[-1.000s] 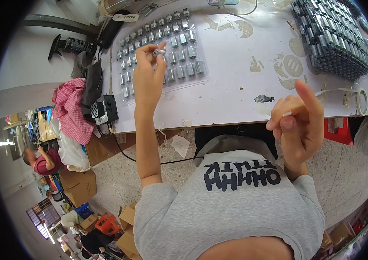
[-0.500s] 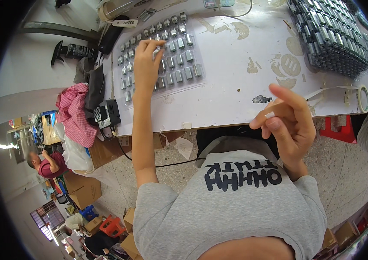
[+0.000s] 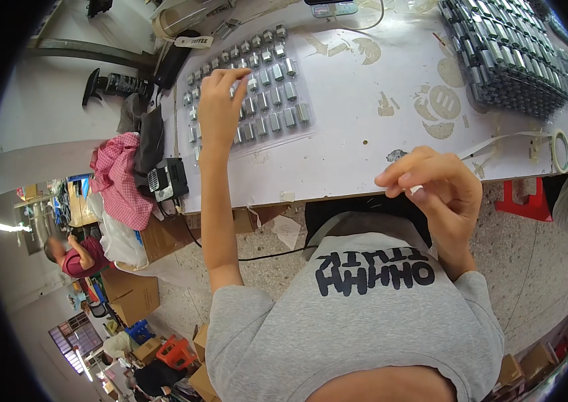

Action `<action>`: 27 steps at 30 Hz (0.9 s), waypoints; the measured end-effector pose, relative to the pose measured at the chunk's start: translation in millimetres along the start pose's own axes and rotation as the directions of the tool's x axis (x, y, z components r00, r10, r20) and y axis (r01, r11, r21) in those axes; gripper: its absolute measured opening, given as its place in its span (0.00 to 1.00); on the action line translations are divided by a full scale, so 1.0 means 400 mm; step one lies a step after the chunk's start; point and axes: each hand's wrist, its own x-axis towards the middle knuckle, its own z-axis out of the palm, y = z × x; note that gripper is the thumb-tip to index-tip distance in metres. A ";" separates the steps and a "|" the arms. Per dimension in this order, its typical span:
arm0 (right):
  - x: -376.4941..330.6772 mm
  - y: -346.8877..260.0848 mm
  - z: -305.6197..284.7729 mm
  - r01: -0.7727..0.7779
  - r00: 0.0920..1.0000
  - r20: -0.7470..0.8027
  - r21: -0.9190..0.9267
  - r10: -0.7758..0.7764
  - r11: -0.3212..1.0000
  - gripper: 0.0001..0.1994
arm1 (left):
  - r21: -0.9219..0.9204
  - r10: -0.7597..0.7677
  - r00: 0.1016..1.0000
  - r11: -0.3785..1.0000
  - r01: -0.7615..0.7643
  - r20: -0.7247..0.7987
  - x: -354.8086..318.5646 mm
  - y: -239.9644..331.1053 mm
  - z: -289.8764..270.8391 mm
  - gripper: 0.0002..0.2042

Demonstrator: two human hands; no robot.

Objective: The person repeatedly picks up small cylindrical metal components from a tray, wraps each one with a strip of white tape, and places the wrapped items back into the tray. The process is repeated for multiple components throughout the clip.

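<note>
A clear plastic tray [image 3: 302, 131] holds rows of short silver metal cylinders [image 3: 275, 122] on the left part of the table. My left hand [image 3: 220, 100] is over the tray's middle, with thumb and forefinger curled toward each other among the cylinders. Something pale shows between those fingers, too small to name. My right hand [image 3: 451, 194] is raised in front of the table's near edge, its fingers bent. A small white piece [image 3: 416, 189] sits at its thumb tip, pinched near the forefinger.
Stacked trays of silver cylinders [image 3: 511, 67] stand at the far right. A tape roll [image 3: 560, 151] with a loose strip lies near the right edge. A black boxy device [image 3: 167, 179] is at the left edge, beside a pink checked cloth [image 3: 120, 177]. A red stool [image 3: 525, 201] is below.
My left hand has shifted slightly left and nearer over the tray. My right hand's raised forefinger has bent down toward the thumb, with the white piece still there.
</note>
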 end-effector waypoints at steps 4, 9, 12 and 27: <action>-0.001 -0.015 0.001 -0.002 1.000 -0.010 0.031 0.002 1.000 0.05 | 0.072 0.048 0.996 0.996 -0.053 0.069 0.008 0.008 0.034 0.10; -0.017 -0.045 0.005 -0.117 0.993 -0.021 0.111 0.120 0.987 0.04 | -0.044 0.015 0.990 0.999 -0.009 0.142 0.029 -0.013 0.043 0.12; -0.016 -0.045 0.004 -0.111 0.993 -0.026 0.087 0.113 0.990 0.04 | -0.185 -0.107 0.957 0.970 0.160 0.269 0.038 -0.002 0.026 0.11; 0.044 -0.042 0.052 -0.293 0.956 -0.005 -0.098 0.294 0.951 0.05 | -0.916 -0.359 0.892 0.182 0.357 0.276 -0.114 0.305 -0.094 0.13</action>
